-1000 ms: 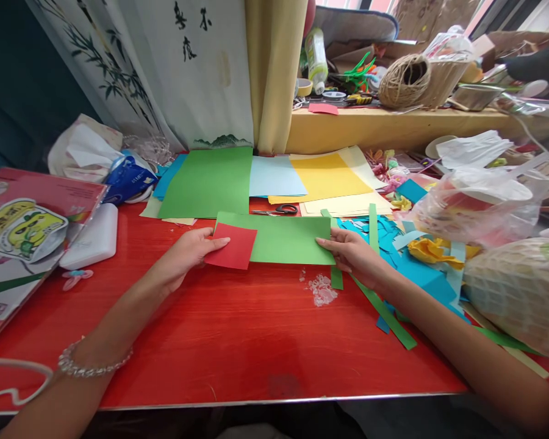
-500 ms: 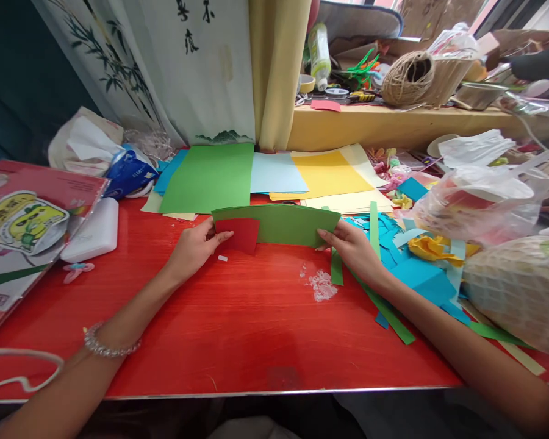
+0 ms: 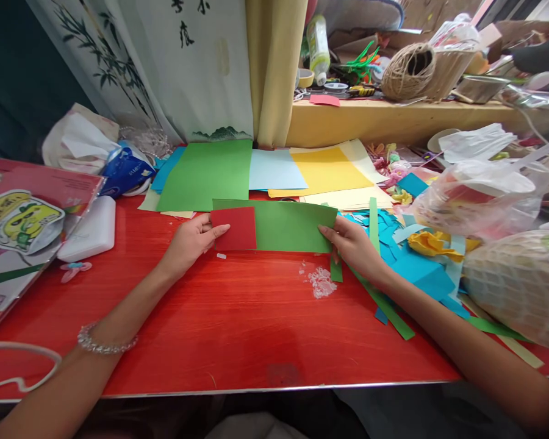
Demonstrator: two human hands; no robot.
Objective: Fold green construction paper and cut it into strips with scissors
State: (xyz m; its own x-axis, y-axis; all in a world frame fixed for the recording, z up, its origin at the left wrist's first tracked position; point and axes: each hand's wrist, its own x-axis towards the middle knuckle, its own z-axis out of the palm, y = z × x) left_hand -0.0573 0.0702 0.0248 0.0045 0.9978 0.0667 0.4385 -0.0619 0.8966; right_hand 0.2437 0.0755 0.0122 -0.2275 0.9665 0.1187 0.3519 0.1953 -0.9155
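Between both hands a long strip of green paper [image 3: 293, 227] is held up just above the red table [image 3: 219, 329]. A small red paper piece [image 3: 236, 228] lies flat against its left end, facing me. My left hand [image 3: 196, 238] is closed, pinching the red piece and the green strip together, thumb in front. At the other end my right hand [image 3: 348, 241] pinches the green strip between thumb and fingers. Behind the strip lie a green sheet [image 3: 210, 174], a light blue sheet [image 3: 277, 171] and a yellow sheet [image 3: 329, 169].
Blue paper scraps [image 3: 412, 268] and narrow green strips [image 3: 388, 311] cover the table's right side, beside a netted bundle [image 3: 516, 286]. Left are a plastic-wrapped pack [image 3: 32, 225], a white case [image 3: 89, 231] and a blue tissue pack [image 3: 128, 171]. White flakes [image 3: 322, 282] lie near the middle.
The green strip and red piece have tilted to face me more squarely. The red piece now sits straighter against the strip's left end. Both hands keep their grip.
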